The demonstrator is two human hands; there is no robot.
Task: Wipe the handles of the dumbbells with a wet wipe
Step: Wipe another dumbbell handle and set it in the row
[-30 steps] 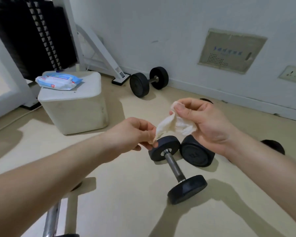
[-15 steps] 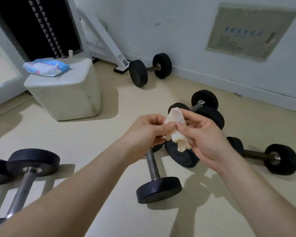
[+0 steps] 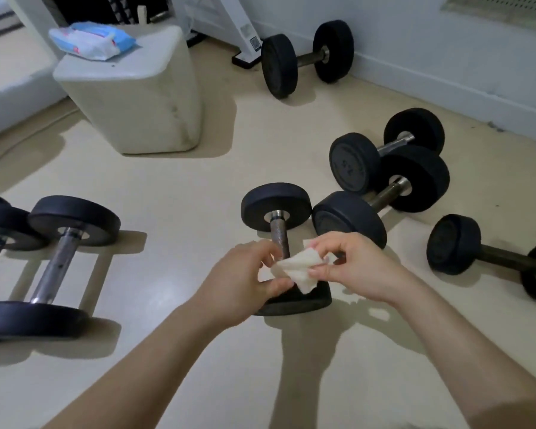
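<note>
Head view shows you the pale floor (image 3: 174,187) first, with black dumbbells lying all over it. At the upper left stands a cream block seat (image 3: 136,97), and on its top rests a blue-and-white wipes pack (image 3: 92,41). Against the far wall (image 3: 415,32) lies one dumbbell on its own (image 3: 307,57). At your left edge a big chrome-handled dumbbell (image 3: 53,264) lies beside another that is cut off by the frame. To the right, two dumbbells (image 3: 390,168) lie pressed together, and a further one (image 3: 489,252) lies apart at the right edge.

Straight ahead of you is the centre dumbbell (image 3: 277,212) — its knurled handle (image 3: 279,239) runs toward you, and its near end is partly hidden behind your hands. Your left hand (image 3: 245,289) and right hand (image 3: 356,267) meet just above that handle. Between them is the wet wipe (image 3: 297,269), crumpled and white. Your left thumb and fingers are pinched on its left corner; your right fingertips are closed on its right edge. You cannot tell whether the wipe touches the handle — it sits just over the handle's near part.
</note>
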